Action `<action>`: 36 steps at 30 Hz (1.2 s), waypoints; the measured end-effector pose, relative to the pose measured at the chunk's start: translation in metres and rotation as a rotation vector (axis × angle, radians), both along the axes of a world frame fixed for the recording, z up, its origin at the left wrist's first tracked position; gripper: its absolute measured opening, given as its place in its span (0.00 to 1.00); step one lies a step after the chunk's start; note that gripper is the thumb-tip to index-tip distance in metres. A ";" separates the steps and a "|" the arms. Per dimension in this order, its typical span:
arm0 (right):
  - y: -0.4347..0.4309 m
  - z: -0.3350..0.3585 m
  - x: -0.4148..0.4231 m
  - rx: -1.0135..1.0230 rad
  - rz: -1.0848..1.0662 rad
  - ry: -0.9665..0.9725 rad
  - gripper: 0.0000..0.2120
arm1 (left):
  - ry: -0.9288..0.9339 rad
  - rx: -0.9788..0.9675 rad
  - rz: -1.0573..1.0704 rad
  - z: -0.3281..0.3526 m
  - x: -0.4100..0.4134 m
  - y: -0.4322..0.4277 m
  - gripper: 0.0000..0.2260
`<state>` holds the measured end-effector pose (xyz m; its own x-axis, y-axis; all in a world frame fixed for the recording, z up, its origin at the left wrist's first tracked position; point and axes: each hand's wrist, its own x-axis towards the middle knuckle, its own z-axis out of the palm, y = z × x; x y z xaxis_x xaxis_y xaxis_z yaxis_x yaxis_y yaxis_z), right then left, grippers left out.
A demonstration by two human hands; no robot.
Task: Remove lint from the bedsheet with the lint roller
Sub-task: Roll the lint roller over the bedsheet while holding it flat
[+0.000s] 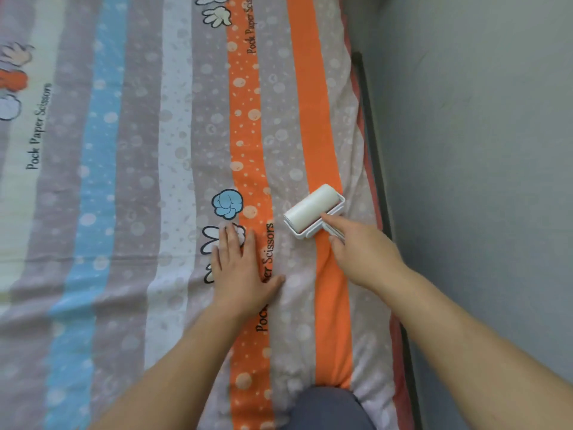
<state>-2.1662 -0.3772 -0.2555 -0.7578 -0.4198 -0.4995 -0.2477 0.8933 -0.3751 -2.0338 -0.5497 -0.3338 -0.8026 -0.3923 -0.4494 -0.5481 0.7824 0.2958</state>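
Observation:
The bedsheet [139, 181] is striped in grey, blue, white and orange, with cartoon hands and printed words. A white lint roller [313, 209] lies with its drum on the sheet across a plain orange stripe near the bed's right edge. My right hand [362, 252] grips the roller's handle, with the index finger stretched forward onto the frame. My left hand [238, 268] rests flat on the sheet just left of the roller, fingers straight and spread, pressing the fabric down.
The bed's right edge and a dark frame rail [375, 156] run along a grey floor [480, 150]. My knee in dark cloth [328, 408] rests on the sheet at the bottom. The sheet stretches far to the left.

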 end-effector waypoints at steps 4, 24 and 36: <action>-0.024 -0.021 0.013 0.067 -0.054 0.051 0.21 | 0.000 0.038 -0.019 -0.008 0.008 -0.002 0.50; 0.087 -0.003 0.084 0.347 -0.249 -0.137 0.22 | -0.051 0.058 -0.249 -0.019 0.018 -0.019 0.58; 0.142 0.049 0.112 0.200 -0.225 -0.073 0.20 | -0.016 -0.032 -0.239 -0.019 0.023 -0.013 0.59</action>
<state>-2.0541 -0.2352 -0.2064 -0.7799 -0.1333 -0.6115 -0.0144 0.9806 -0.1955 -2.0110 -0.5626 -0.3524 -0.8673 -0.2061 -0.4530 -0.3506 0.8991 0.2621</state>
